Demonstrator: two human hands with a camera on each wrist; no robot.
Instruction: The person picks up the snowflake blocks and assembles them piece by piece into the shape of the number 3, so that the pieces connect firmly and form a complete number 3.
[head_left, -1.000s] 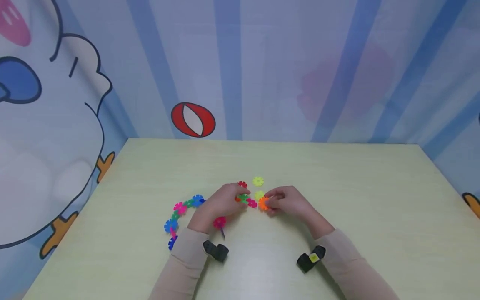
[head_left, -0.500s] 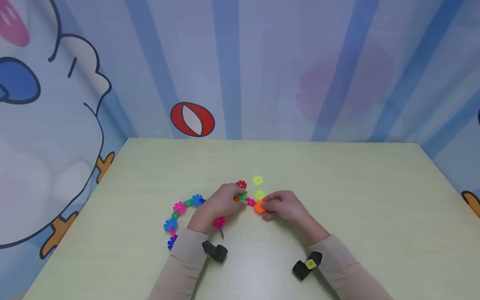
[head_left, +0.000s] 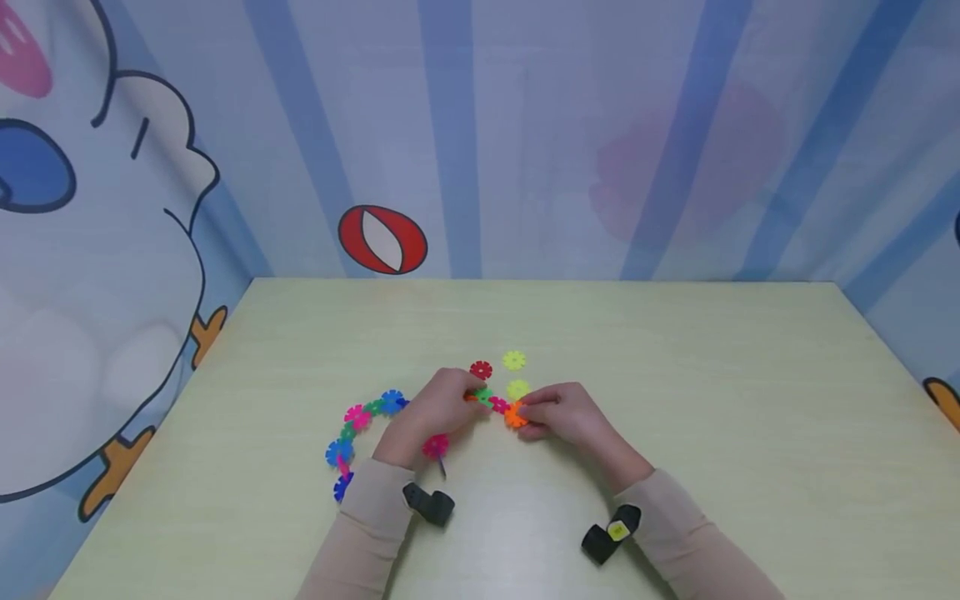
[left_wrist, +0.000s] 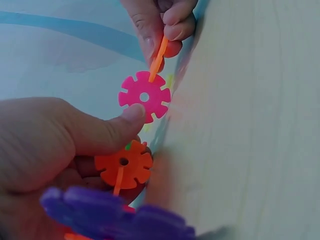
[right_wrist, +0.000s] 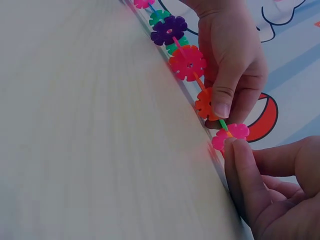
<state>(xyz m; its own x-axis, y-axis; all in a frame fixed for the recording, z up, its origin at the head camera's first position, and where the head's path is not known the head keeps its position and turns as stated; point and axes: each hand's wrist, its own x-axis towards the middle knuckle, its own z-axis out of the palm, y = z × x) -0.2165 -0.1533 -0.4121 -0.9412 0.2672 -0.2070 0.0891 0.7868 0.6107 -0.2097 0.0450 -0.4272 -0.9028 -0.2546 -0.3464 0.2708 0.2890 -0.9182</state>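
Notched, flower-shaped interlocking discs form a curved chain, with a blue disc (head_left: 392,402) and a pink disc (head_left: 357,417) on its left stretch. My left hand (head_left: 447,406) pinches the chain near its right end, around a green disc (head_left: 483,398). In the left wrist view its thumb touches a pink end disc (left_wrist: 144,95), and an orange disc (left_wrist: 125,164) lies by its fingers. My right hand (head_left: 567,414) pinches another orange disc (head_left: 515,415) by its edge. That disc stands edge-on against the pink end disc, apparently in a notch.
Behind the hands lie a loose red disc (head_left: 481,369) and two yellow discs, one farther back (head_left: 513,360) and one nearer (head_left: 517,389). A pale wooden table (head_left: 675,350) bears everything. A printed cartoon backdrop (head_left: 540,150) rises behind it.
My right hand has moved slightly left and nearer to me, bringing the orange disc against the pink end disc. The left hand keeps its hold on the chain almost in place.
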